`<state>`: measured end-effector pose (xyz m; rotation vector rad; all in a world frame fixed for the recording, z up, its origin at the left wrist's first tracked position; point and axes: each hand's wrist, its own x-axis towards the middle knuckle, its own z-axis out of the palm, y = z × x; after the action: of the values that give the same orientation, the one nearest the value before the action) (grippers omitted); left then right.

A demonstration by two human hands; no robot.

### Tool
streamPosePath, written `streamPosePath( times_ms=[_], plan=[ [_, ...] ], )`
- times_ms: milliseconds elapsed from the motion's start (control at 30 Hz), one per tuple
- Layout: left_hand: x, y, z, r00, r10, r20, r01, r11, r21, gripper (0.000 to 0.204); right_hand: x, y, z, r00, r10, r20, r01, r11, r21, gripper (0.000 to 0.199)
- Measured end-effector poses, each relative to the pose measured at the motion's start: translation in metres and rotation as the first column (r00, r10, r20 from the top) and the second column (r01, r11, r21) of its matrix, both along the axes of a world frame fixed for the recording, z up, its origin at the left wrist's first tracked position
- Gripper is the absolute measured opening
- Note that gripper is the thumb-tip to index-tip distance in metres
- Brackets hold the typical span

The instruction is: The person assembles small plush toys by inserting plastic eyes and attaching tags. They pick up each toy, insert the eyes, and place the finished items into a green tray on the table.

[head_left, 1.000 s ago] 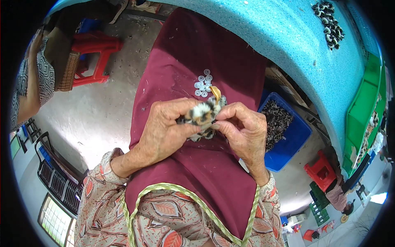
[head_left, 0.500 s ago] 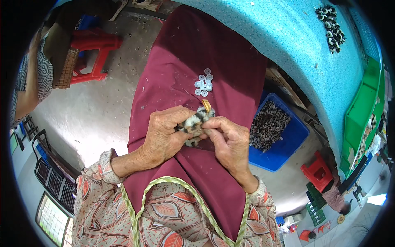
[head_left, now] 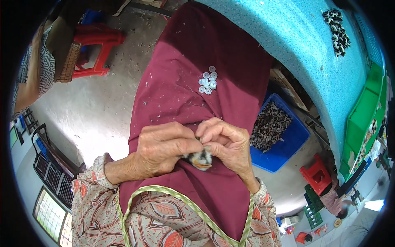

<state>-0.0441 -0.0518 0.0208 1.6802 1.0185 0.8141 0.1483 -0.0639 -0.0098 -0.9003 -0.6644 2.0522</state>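
Observation:
Over my lap, a small furry black-and-white plush piece [head_left: 200,158] is pinched between both hands, with a yellowish strip at its lower edge. My left hand [head_left: 164,148] is closed on it from the left. My right hand [head_left: 228,142] grips it from the right, thumb and fingertips pressed together close to the left fingers. The fingers cover most of the piece, and its lower part is slightly blurred. Beyond the hands, several translucent white plastic discs [head_left: 208,81] lie clustered on the maroon apron [head_left: 173,90].
A blue bin [head_left: 284,154] of furry black-and-white pieces stands right of my lap. The speckled blue table [head_left: 296,37] curves along the right, bearing small black-and-white parts [head_left: 337,33] and a green tray [head_left: 362,123]. Red stools [head_left: 101,39] stand left and right. Another person's arm [head_left: 31,82] shows at left.
The plush piece has been turned, its yellow strip moving from the top to the lower side. My hands have drawn closer together, and the fingers now cover more of it.

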Motion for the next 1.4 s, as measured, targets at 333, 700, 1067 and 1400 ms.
streamPosePath(
  times_ms=[333,700,1067,1400],
  plan=[
    [-0.006,-0.007,-0.008,0.992,0.105,0.073,-0.091,0.980,-0.179,0.029,-0.005,0.048,-0.063,0.363,-0.177,0.915,-0.496,0.795,0.350,0.007],
    [-0.012,-0.013,-0.014,0.987,0.104,0.124,-0.100,0.994,-0.033,0.028,-0.012,0.056,-0.090,0.162,-0.142,0.977,-0.626,0.750,0.213,0.014],
    [-0.011,-0.014,-0.016,0.983,0.114,0.144,-0.100,0.990,-0.103,0.019,-0.013,0.054,-0.093,0.134,-0.132,0.982,-0.692,0.697,0.188,0.010],
    [-0.009,-0.010,-0.013,0.981,0.128,0.149,-0.112,0.988,-0.110,0.027,-0.011,0.054,-0.092,0.207,-0.169,0.964,-0.591,0.763,0.261,0.011]
  ],
)
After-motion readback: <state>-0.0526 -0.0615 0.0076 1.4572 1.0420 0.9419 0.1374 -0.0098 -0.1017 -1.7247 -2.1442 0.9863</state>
